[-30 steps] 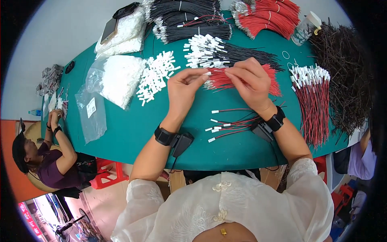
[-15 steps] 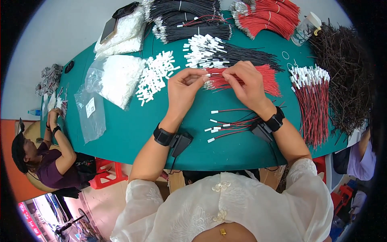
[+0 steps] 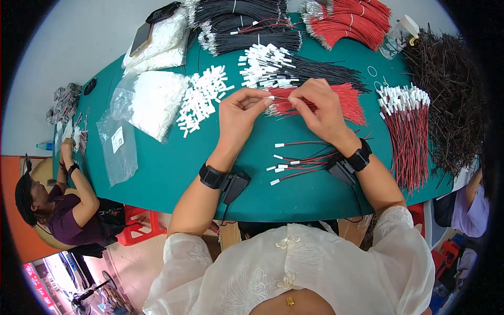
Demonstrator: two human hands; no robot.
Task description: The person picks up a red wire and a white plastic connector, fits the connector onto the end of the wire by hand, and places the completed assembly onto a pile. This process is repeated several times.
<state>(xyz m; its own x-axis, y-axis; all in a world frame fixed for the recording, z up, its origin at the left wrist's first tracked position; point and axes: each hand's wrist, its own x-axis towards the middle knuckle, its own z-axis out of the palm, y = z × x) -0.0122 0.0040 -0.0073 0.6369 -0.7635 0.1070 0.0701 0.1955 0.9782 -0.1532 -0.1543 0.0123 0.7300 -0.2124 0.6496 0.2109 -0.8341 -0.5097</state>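
My left hand (image 3: 239, 113) pinches a small white plastic connector (image 3: 271, 97) between thumb and forefinger. Facing it, my right hand (image 3: 319, 109) has thumb and forefinger closed on a thin wire (image 3: 282, 98) that runs toward the connector; its colour and whether its tip sits inside are too small to tell. Both hands hover over the near side of a bundle of red wires (image 3: 344, 100). Behind it lie black wires with white connectors (image 3: 268, 65). Below my right wrist, several red-and-black wires with white connectors (image 3: 280, 169) lie spread on the green table (image 3: 220, 205).
Loose white connectors (image 3: 202, 100) lie left of my hands beside a full plastic bag (image 3: 157, 100). A pile of wired connectors (image 3: 407, 136) and a dark tangled heap (image 3: 446, 94) are at the right. Black (image 3: 252, 26) and red wire bundles (image 3: 349, 23) line the back. Another person (image 3: 68, 210) works at the left.
My hands stay almost in place, with my right fingertips shifted very slightly. At the left, the other person's hands have moved a little.
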